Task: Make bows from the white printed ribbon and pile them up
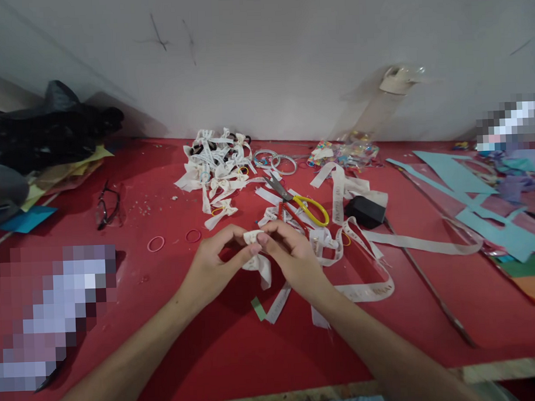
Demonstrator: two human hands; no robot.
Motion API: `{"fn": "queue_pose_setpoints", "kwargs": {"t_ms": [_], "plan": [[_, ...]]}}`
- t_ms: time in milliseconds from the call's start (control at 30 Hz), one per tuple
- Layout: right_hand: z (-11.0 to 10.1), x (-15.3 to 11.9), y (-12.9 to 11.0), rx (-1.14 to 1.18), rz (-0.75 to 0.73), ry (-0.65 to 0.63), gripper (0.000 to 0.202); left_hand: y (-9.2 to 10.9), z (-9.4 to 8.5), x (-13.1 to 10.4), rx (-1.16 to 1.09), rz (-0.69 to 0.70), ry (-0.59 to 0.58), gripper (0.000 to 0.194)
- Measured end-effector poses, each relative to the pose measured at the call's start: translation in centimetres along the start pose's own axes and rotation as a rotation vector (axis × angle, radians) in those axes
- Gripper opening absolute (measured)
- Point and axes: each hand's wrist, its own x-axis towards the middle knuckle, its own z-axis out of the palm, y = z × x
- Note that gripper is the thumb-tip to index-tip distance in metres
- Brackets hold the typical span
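Observation:
Between my two hands, above the red table point(189, 355), is a white ribbon point(264, 271) folded at the top, one tail hanging down. My left hand point(219, 252) pinches its left side with thumb and fingers. My right hand point(291, 252) pinches the right side, the two thumbs almost meeting. Just beyond lie scissors point(309, 209) with one yellow and one red handle, blades partly apart, over ribbon scraps. A long printed ribbon point(362, 292) curls across the table right of my right hand. Behind my hands sits a pile of white ribbon bows point(217, 158), some with dark bands.
Pink hair bands point(155, 244) and eyeglasses point(107, 206) lie left. Clear bangles point(284, 164) are near the wall. A black block point(367, 211), a thin rod point(432, 288) and light-blue sheets point(460, 176) lie right. A black bag point(37, 135) stands back left; a clear bottle point(395, 82) leans by the wall.

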Motion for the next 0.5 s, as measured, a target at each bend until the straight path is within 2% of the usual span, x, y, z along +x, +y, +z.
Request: {"fn": "queue_pose_setpoints", "kwargs": {"t_ms": [167, 500], "plan": [[0.21, -0.27, 0.03, -0.026, -0.014, 0.006, 0.019, 0.11, -0.11, -0.11, 0.052, 0.006, 0.057, 0.025], [0.31, -0.29, 0.19, -0.036, 0.004, 0.098, 0.020, 0.15, 0.05, -0.37, 0.068, -0.010, 0.180, 0.022]]}}
